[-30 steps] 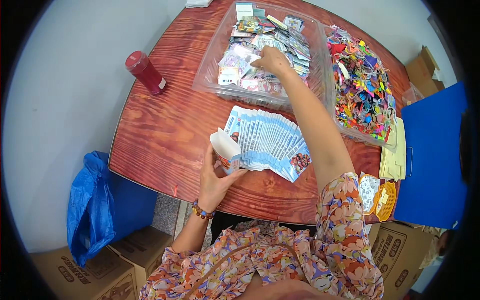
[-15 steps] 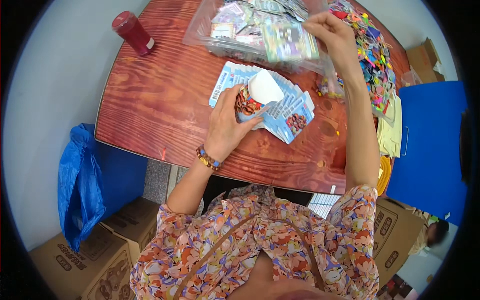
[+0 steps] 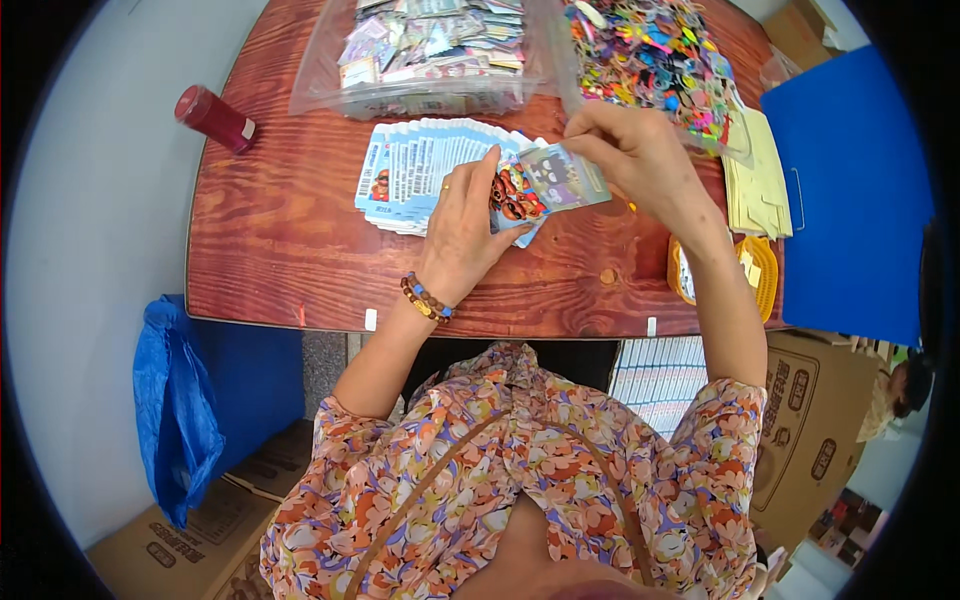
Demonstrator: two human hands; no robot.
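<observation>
Gripping a thin printed packet point(image 3: 566, 180), the thumb and bent fingers of the right hand point(image 3: 632, 150) close on its upper edge, near the right; the rest of the packet extends below and to the left of the fingertips. The packet lies aslant: one end points left, to a small blue carton point(image 3: 515, 196), and the opposite end points right and slightly toward the person. Foreshortening leaves its long axis uncertain. Its left end meets the carton's right end; whether any part is inside cannot be told. The left hand point(image 3: 462, 222) encloses the carton, index finger along the far side and thumb along the near side, with the illustrated face turned upward between them.

Beneath and to the left of the left hand, a fan of flat blue cartons point(image 3: 405, 165) spreads over the wooden table point(image 3: 300, 230). Beyond the fan, a clear plastic tray point(image 3: 312, 88) contains a heap of printed packets; to its right, a second clear container point(image 3: 738, 145) contains small multicoloured trinkets. Near the right forearm, a yellow basket point(image 3: 771, 284) contains pale slips. Farther out are yellow sheets point(image 3: 755, 185) at the right and a red jar point(image 3: 215, 118) at the far left.
</observation>
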